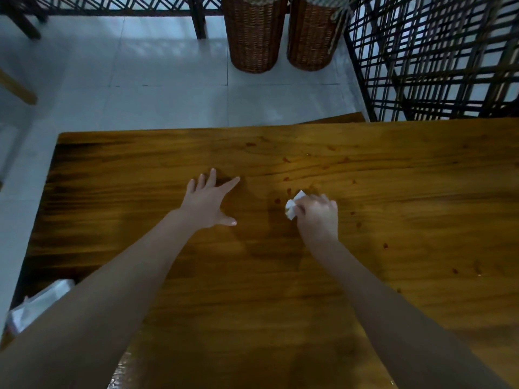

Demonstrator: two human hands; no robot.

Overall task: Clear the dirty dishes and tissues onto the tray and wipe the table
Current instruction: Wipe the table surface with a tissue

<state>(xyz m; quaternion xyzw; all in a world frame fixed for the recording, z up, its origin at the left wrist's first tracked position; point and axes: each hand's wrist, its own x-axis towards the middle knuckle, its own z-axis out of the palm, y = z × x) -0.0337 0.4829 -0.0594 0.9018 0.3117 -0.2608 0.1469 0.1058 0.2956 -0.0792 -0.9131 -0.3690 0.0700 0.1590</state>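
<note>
- The tissue (293,209) was bunched into a white wad mid-table (393,206). The visible bit was poked out leftward from the fist, with its long side run roughly near-to-far.
- The right hand (318,217) was curled tight round it and held against the wood.
- The left hand (209,200) was laid flat nearby, fingers spread wide, nothing gripped.
- Reddish spots (286,160) were scattered around, kinda faint.
- Most of the wad was hidden by fingers, and a white thing (42,301) at bottom left was cut off by the forearm.
</note>
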